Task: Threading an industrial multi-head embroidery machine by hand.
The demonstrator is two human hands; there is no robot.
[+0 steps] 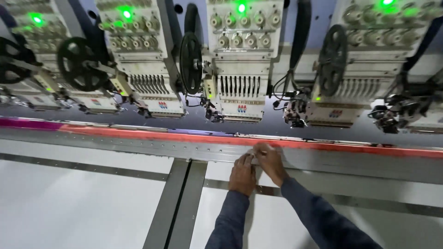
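Left hand (242,174) and right hand (271,162) pinch the thin red fabric edge (323,146) on the long grey metal frame rail (138,148), fingers closed on it. Looks light and limp; best held at the edge.

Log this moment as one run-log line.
left hand: on metal frame rail | right hand: pressing rail edge by red fabric strip | embroidery heads above
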